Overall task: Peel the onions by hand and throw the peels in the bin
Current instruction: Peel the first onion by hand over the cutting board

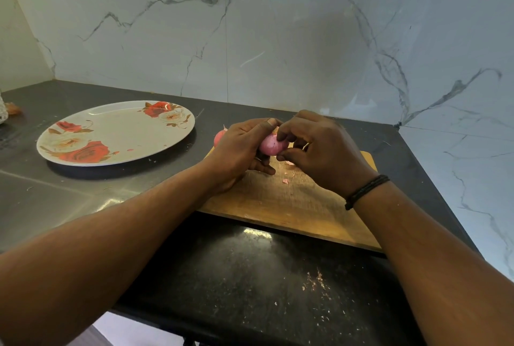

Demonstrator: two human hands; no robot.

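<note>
Both forearms reach in: left hand [236,148] grips the onion [273,145] over the cutting board [292,201], right hand [319,148] pinches at its end. Small, light, firm; bared skin likely slick. Pick at dry edges, likely brittle.

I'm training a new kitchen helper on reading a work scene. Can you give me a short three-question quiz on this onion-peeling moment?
1. True or false: the floral plate holds peeled onions.
2. Which hand wears the black wristband? A) left B) right C) neither
3. Fill in: the hands work above the wooden ______.

Key
1. False. Only a few small bits lie on the plate.
2. B. The right hand wears it and picks at the pink onion, which the left hand grips.
3. Cutting board. Peel scraps lie on it, and a second onion peeks out behind the left hand.
</note>
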